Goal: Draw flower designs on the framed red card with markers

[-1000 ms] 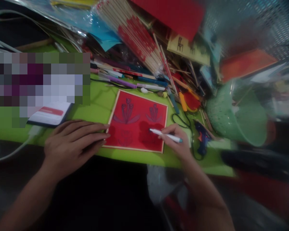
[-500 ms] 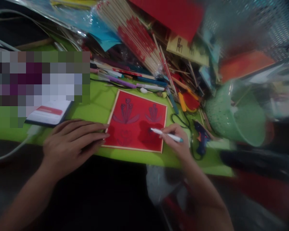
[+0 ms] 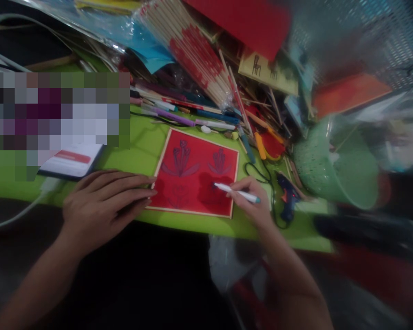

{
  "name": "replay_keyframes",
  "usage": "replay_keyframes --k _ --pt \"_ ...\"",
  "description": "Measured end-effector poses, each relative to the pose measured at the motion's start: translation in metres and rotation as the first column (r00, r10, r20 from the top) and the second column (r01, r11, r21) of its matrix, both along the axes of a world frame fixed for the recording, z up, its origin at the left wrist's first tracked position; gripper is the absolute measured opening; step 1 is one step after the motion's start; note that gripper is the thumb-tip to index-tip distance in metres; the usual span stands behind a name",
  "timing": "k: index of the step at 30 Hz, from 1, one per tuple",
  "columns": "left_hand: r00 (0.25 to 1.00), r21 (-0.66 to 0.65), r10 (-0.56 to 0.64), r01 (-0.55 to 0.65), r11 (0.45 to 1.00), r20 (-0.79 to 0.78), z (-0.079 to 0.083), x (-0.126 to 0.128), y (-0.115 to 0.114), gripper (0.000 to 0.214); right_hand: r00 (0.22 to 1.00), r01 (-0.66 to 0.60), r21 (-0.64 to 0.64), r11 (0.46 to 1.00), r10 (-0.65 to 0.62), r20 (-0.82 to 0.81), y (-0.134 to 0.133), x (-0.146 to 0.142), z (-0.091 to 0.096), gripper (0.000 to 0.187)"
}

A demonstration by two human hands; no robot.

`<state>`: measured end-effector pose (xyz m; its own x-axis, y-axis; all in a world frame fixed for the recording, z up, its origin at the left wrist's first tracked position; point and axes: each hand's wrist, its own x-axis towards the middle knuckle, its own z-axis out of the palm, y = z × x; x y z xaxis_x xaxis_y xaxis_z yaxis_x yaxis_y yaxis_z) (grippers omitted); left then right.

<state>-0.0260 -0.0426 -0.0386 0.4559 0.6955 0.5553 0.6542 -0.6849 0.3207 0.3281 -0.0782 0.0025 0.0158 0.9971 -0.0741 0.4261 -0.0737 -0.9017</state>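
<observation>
A red square panel (image 3: 196, 158) edged with thin pale wooden strips lies on the green tabletop, with dark flower drawings on it. My right hand (image 3: 251, 197) pinches a white marker (image 3: 239, 194) with a teal end, its tip over the panel's lower right part, where a shadow falls. Whether the tip touches the surface I cannot tell. My left hand (image 3: 106, 199) rests flat, fingers stretched out, with the fingertips on the panel's left edge.
A phone (image 3: 72, 158) with a white cable lies at left, partly pixelated. Behind the panel are pens, wooden sticks (image 3: 189, 50) and orange-handled scissors (image 3: 260, 145). A blue glue gun (image 3: 287, 199) and a green basket (image 3: 333, 165) stand at right.
Almost nothing differs. The marker and my right hand have shifted very slightly to the left; my left hand stays at the panel's edge.
</observation>
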Motion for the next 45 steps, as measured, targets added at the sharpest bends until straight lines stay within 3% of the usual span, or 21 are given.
replay_keyframes --k 45 --pt "1.000 -0.009 -0.017 0.017 1.000 -0.002 -0.0013 -0.0009 -0.0013 0.016 1.000 -0.015 0.033 0.999 0.015 0.019 0.0016 -0.0016 0.0019 0.012"
